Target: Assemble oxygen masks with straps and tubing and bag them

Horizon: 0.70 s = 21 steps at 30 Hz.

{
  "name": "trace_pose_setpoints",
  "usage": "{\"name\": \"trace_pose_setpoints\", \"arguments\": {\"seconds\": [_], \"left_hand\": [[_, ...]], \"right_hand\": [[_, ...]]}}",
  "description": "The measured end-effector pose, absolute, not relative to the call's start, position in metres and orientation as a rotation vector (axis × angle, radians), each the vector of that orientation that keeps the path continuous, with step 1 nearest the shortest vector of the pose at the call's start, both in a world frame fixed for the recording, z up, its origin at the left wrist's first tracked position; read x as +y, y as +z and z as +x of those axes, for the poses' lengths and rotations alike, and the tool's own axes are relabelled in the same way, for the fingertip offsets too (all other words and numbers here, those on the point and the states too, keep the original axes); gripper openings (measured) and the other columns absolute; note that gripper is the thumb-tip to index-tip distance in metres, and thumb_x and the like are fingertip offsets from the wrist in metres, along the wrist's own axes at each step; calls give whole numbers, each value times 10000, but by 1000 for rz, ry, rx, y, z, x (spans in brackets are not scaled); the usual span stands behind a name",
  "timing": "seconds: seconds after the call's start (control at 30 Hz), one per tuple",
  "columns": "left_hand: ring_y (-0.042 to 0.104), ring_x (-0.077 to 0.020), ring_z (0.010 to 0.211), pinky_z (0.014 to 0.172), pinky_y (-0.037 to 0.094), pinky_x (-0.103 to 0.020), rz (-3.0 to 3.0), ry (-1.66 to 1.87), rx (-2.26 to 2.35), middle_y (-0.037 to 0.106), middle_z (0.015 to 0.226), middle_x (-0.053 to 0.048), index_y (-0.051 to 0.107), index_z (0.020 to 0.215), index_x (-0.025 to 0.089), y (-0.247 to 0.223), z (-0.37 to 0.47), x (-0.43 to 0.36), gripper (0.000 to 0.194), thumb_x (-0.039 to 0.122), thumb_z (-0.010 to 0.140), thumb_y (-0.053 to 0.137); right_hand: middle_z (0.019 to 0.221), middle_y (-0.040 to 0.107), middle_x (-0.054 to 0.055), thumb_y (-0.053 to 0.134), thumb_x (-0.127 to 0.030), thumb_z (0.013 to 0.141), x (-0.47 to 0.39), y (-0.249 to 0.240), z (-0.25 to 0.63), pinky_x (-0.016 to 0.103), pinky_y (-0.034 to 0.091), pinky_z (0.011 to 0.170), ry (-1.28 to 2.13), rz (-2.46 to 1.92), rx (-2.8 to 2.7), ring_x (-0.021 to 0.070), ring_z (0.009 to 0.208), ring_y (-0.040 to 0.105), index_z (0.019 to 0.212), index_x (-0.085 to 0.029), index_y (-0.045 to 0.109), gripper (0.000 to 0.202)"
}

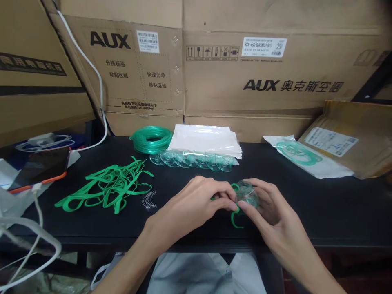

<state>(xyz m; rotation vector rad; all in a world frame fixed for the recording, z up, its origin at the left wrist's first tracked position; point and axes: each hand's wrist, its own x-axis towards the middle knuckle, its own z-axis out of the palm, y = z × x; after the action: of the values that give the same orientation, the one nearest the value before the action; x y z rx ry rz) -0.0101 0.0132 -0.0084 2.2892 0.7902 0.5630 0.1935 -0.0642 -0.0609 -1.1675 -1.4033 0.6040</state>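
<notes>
1 head view; facing forward, down

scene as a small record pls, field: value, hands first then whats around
left hand: fingertips pinching green strap
right hand: holding clear green-tinted piece
surface: black tabletop
left side: tangled green straps, thin white wires, orange-cased phone
back: coiled green tubing, white packet, row of clear pieces in front of it
right side: white bag with coiled tubing, cardboard box
backdrop: AUX cartons
</notes>
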Motion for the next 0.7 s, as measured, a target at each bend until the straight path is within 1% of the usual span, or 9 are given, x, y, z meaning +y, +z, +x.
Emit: {"name": "trace_pose_setpoints", "arguments": {"seconds": [0.07,0.13,0.23,0.4,0.47,0.5,0.53,0.6,0.7], "left_hand": [[620,-167,1102,982,401,-253,2386,581,748,757,1029,104,751,971,330,-9,-10,14,114,336,1033,656],[616,-142,1069,996,390,-244,2468,613,702,752,1033,112,735,944,296,-10,-10,17,144,245,1041,641],[606,-135,1052,1000,391,-257,2577,693,730,744,1050,88,710,926,241,-9,-15,25,187,147,1046,602],[600,-138,1057,979,408,-278,2593,724,802,708,1065,71,718,919,246,-8,-17,29,186,184,1054,606],[599,-143,1086,974,416,-277,2567,728,774,678,1112,67,719,971,265,-7,-13,23,71,282,1026,676],[600,-148,1092,970,421,-277,2554,744,773,663,1124,62,713,1005,273,-7,-11,20,61,333,999,717],[604,-151,1091,966,426,-277,2545,763,772,650,1124,56,703,1035,276,-7,-9,17,120,366,971,750],[613,-153,1094,965,432,-271,2543,789,754,634,1117,44,682,1082,275,-7,-6,14,181,358,951,774],[608,-158,1152,1000,423,-270,2576,786,719,634,1163,29,666,1158,276,-7,-5,14,175,296,994,723]], "right_hand": [[1195,779,-1,730,-342,978,-65,-58,193,188,617,929,618,-1176,-1403,162,1085,770,1284,-362,619,326],[1216,778,7,725,-347,980,-65,-56,193,182,616,925,653,-1187,-1407,163,1093,768,1295,-352,634,327],[1262,770,13,719,-360,984,-65,-55,193,167,596,949,670,-1190,-1391,160,1132,754,1309,-337,667,331],[1244,778,29,753,-366,954,-62,-56,194,169,603,935,672,-1181,-1332,167,1116,761,1275,-307,684,334],[1238,777,33,767,-368,941,-61,-57,194,163,601,933,667,-1188,-1316,165,1111,762,1272,-298,679,349],[1232,777,34,774,-369,935,-61,-57,194,157,599,930,664,-1188,-1305,165,1110,762,1270,-295,676,357],[1224,777,34,781,-369,929,-61,-57,194,152,598,925,666,-1187,-1294,164,1109,762,1265,-294,674,360],[1213,775,31,786,-367,925,-60,-56,194,147,599,916,676,-1171,-1281,164,1112,760,1251,-296,668,354],[1210,764,23,767,-357,948,-59,-56,194,148,596,919,691,-1145,-1306,155,1109,756,1250,-313,655,326]]}}
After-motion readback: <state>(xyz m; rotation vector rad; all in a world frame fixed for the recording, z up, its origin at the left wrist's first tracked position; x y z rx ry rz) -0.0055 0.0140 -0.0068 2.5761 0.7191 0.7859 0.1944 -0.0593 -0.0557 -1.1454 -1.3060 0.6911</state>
